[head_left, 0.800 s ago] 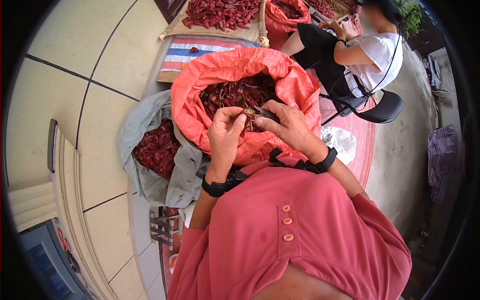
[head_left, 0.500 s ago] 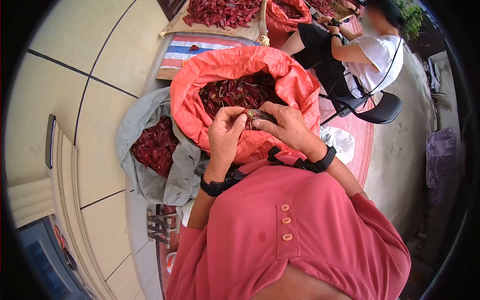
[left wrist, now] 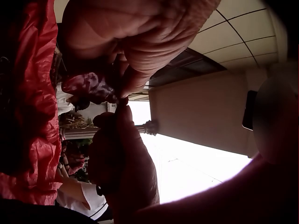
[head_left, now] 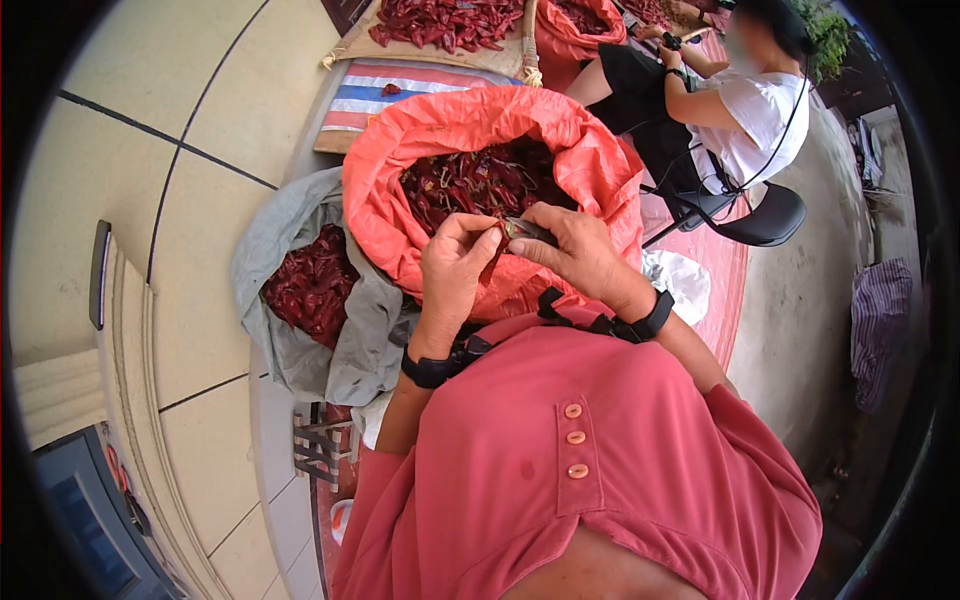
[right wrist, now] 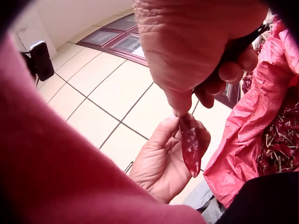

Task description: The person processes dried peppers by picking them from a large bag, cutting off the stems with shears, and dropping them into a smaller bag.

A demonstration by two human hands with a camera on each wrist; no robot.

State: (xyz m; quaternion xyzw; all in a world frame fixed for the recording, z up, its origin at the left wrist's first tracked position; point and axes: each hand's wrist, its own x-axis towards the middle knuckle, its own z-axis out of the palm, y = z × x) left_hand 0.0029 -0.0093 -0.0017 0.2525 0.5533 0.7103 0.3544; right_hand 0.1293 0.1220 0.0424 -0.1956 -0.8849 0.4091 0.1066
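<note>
Over the red sack [head_left: 390, 130] full of dried chillies [head_left: 460, 190], the two hands meet almost fingertip to fingertip. A single dried red chilli [right wrist: 190, 151] is pinched between thumb and fingers of the left hand [head_left: 450, 275], its tip pointing down in the right wrist view. The right hand [head_left: 585, 255] has its fingers curled round a dark, slim tool [head_left: 532, 231], with the thumb close to the chilli's stem end. In the left wrist view the chilli [left wrist: 88, 87] looks dark and wrinkled beside the fingers.
A grey sack [head_left: 270, 230] with stemless-looking red chillies [head_left: 312, 285] stands left of the red one. Behind lie a striped sack [head_left: 350, 105] and a mat heaped with chillies [head_left: 440, 25]. Another person [head_left: 745, 105] sits on a black chair [head_left: 765, 220] at the upper right.
The chilli between the hands now hangs lower from the left fingertips. Both hands keep nearly the same place above the sack. The seated person's hands have shifted.
</note>
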